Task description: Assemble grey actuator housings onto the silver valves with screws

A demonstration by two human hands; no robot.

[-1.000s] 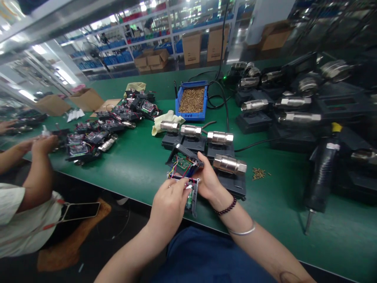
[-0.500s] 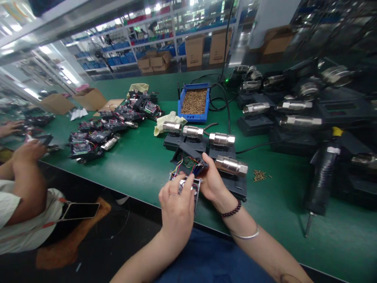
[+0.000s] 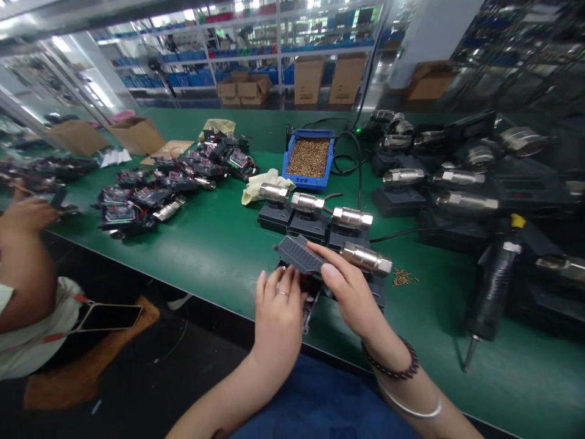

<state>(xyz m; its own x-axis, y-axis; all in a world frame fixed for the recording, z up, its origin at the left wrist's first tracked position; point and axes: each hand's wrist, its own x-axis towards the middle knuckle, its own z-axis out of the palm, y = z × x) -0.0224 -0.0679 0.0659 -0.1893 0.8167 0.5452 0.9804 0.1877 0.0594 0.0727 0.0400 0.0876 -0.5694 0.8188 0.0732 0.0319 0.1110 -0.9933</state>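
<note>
In front of me, my right hand (image 3: 350, 289) grips a dark grey ribbed plastic cover (image 3: 299, 255) by its right side, fingers along the top. The cover is tilted over the open lower housing (image 3: 311, 311), whose inside is mostly hidden. My left hand (image 3: 280, 314), with a ring on one finger, holds the housing at the near left, fingertips bent in under the cover's edge. Just behind stand several dark units with silver metal fittings (image 3: 365, 257); the nearest is close to my right hand.
A blue bin (image 3: 305, 182) of small brass screws stands behind, with loose screws (image 3: 403, 277) at right. A black electric screwdriver (image 3: 496, 286) lies or hangs at far right. Opened units (image 3: 119, 213) lie left. A co-worker's hand (image 3: 30, 210) works at far left.
The cover has turned over from showing its circuit board and wires to showing its ribbed outside, above the housing. My right hand has moved from beneath it to its top.
</note>
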